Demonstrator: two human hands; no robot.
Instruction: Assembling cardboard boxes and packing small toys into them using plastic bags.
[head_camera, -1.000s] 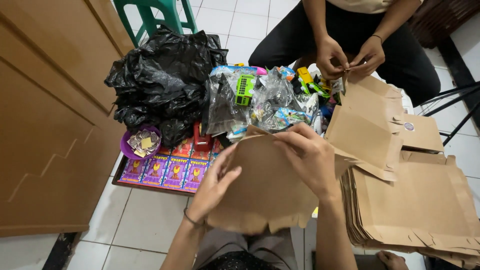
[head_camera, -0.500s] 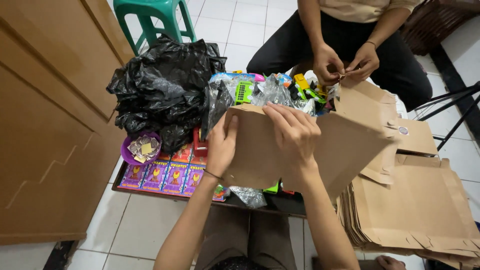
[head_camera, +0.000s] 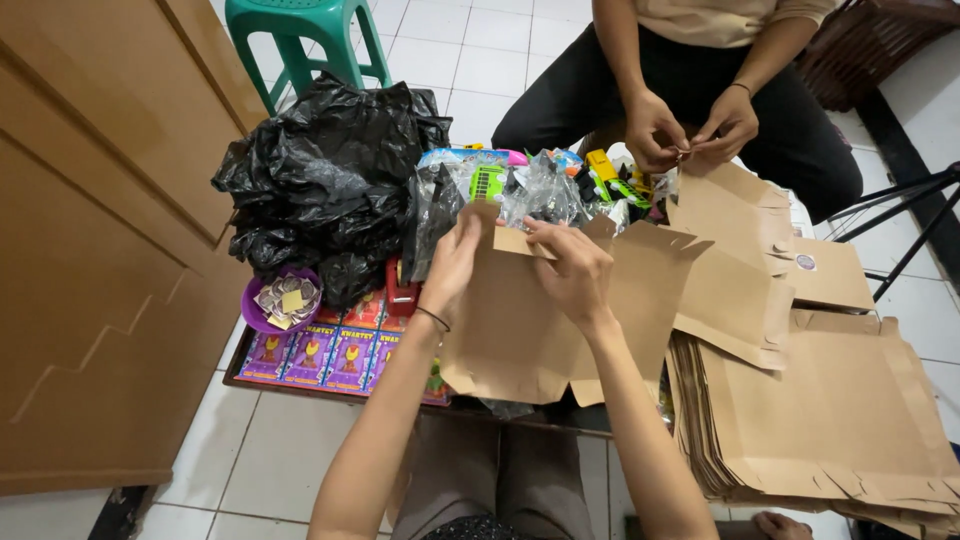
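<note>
I hold a flat brown cardboard box blank up in front of me with both hands at its top flaps. My left hand pinches the upper left flap between thumb and fingers. My right hand grips the top edge near the middle and bends a flap. The blank hangs over a low tray. Behind it lie small toys in clear plastic bags.
A thick stack of flat cardboard blanks lies at right. A person sits opposite, both hands working a small item. A black plastic bag, a purple bowl, purple packets, a green stool and a wooden door stand left.
I have raised the cardboard blank from my lap and turned it upright. Both hands have shifted to its top flaps. The person opposite keeps their hands together.
</note>
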